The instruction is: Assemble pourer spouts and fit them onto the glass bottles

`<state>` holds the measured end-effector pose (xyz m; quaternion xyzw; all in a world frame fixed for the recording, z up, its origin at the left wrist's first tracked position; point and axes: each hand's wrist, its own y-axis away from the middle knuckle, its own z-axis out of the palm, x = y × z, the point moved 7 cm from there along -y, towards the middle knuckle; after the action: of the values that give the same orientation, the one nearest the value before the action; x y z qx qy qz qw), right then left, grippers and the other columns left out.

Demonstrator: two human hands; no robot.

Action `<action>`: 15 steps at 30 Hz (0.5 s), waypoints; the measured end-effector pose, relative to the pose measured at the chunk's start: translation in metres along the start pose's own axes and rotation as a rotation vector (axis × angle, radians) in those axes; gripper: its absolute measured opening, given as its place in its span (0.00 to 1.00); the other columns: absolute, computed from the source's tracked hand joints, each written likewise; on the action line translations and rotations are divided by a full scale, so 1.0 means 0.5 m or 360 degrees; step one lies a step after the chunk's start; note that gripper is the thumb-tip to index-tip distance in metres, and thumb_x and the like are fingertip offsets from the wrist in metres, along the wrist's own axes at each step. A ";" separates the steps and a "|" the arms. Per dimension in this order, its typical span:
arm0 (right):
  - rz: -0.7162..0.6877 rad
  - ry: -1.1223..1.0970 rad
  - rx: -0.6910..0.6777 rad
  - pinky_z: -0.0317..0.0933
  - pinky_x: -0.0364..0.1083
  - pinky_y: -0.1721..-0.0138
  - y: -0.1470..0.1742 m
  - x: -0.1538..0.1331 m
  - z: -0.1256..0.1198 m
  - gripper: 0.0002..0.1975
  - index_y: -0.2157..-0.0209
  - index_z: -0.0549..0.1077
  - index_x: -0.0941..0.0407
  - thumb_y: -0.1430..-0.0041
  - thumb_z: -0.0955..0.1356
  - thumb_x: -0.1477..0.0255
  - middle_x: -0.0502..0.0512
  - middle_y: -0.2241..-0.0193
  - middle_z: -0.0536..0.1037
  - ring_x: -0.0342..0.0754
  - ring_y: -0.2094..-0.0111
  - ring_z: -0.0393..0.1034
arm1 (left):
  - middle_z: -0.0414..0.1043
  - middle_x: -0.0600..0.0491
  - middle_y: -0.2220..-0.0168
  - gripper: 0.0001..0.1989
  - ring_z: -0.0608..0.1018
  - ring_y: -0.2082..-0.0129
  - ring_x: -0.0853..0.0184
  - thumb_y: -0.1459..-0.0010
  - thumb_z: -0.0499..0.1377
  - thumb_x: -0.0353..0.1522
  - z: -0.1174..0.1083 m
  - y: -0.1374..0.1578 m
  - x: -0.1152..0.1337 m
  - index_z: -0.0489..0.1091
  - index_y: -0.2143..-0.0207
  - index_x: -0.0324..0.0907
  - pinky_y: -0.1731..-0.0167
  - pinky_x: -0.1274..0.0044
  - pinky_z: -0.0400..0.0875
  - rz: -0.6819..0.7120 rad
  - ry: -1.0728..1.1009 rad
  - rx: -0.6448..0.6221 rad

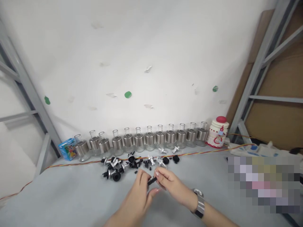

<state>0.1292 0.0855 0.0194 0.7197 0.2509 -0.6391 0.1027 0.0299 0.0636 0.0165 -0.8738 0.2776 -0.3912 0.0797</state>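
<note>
A small black piece with a pale bit at its edge, perhaps part of a pourer spout, (151, 180) sits between my two hands above the grey table (78, 195). My left hand (140, 192) is curled round its left end. The fingertips of my right hand (169, 181) pinch its right end, partly hiding it. Just beyond my hands lie loose black and silver pourer spouts (110, 174), silver spout parts (151, 160) and black round caps (175, 159).
Behind the parts stands a row of glass bottles with metal sleeves (127, 138) along the white wall. A blue box (68, 149) is at the left end, a red-topped white jar (217, 134) at the right. A twisted cord (196, 153) crosses the table. Grey metal posts (257, 69) flank it.
</note>
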 end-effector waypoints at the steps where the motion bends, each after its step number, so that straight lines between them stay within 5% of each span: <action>1: 0.0005 -0.0002 -0.0005 0.45 0.40 0.77 0.000 0.001 0.002 0.20 0.78 0.56 0.55 0.44 0.57 0.54 0.44 0.81 0.54 0.39 0.79 0.47 | 0.60 0.48 0.64 0.08 0.68 0.66 0.64 0.42 0.47 0.36 0.000 0.001 0.004 0.59 0.63 0.42 0.65 0.71 0.66 0.0010 -0.0001 -0.0004; 15: 0.0078 -0.0011 0.0036 0.44 0.40 0.80 0.003 0.007 0.005 0.19 0.78 0.54 0.54 0.43 0.57 0.55 0.43 0.83 0.52 0.38 0.81 0.46 | 0.60 0.48 0.64 0.08 0.68 0.66 0.65 0.41 0.43 0.33 0.001 0.002 0.012 0.59 0.63 0.41 0.62 0.72 0.65 0.0003 0.0010 -0.0054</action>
<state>0.1281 0.0839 0.0151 0.7246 0.2257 -0.6416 0.1110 0.0331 0.0595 0.0196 -0.8736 0.2854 -0.3890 0.0643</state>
